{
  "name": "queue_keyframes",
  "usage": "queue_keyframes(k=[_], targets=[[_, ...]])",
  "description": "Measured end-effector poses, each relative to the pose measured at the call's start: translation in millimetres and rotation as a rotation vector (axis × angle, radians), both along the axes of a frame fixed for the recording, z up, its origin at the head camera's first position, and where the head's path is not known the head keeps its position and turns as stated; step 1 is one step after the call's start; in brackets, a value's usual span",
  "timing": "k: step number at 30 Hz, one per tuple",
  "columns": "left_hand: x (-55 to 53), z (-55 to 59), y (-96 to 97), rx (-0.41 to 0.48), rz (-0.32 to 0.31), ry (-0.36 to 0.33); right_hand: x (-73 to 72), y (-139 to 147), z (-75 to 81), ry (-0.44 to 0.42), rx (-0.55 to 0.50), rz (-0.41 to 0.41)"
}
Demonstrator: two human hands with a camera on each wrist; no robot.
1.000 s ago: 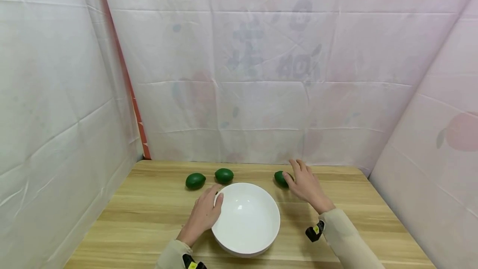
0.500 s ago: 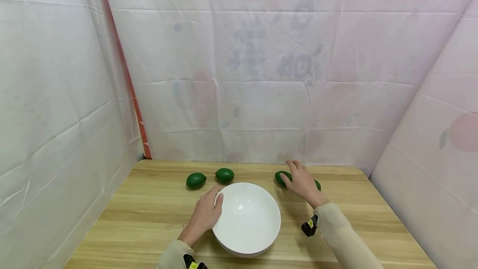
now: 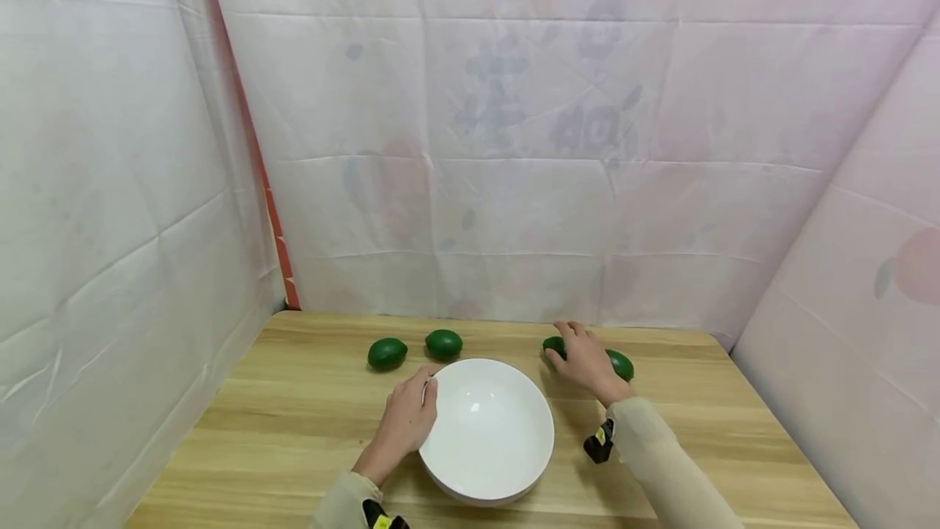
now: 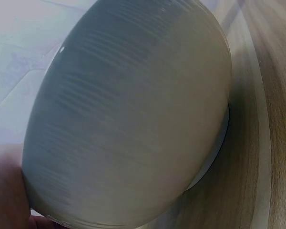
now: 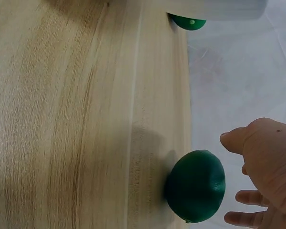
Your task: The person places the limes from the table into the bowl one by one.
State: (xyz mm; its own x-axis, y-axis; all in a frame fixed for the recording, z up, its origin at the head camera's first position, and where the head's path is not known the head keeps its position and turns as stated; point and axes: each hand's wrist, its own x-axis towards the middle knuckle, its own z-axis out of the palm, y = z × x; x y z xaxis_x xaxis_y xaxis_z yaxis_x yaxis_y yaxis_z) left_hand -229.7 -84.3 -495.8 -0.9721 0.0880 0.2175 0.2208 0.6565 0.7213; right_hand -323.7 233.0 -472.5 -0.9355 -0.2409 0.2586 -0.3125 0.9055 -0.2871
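A white bowl [image 3: 486,431] stands on the wooden table, its inside bare. My left hand [image 3: 404,419] grips its left rim, thumb at the inner edge and fingers outside; the left wrist view shows the bowl's outer wall [image 4: 128,114] close up. Over two green limes at the right hovers my right hand [image 3: 583,359], partly covering both the farther lime [image 3: 554,344] and the nearer lime [image 3: 621,365]. In the right wrist view a lime [image 5: 195,186] lies just beyond the spread fingertips, with a visible gap.
Two more limes, the left lime [image 3: 387,354] and the right lime [image 3: 444,344], lie behind the bowl on the left. Pale printed sheets [image 3: 514,211] wall the table [image 3: 242,431] at the back and both sides.
My right hand has shifted a little left and toward me, uncovering the nearer right lime, and now hides more of the farther one. The left hand stays on the bowl.
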Motion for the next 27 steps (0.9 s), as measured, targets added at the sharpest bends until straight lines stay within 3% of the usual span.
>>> queue_keyframes(k=[19, 27], targets=[[1.0, 2.9, 1.9, 0.032, 0.026, -0.020, -8.5, -0.5, -16.4, -0.085, 0.030, 0.006], [0.8, 1.4, 1.8, 0.031, 0.037, -0.038, -11.4, -2.8, -22.2, -0.059, 0.044, 0.021]])
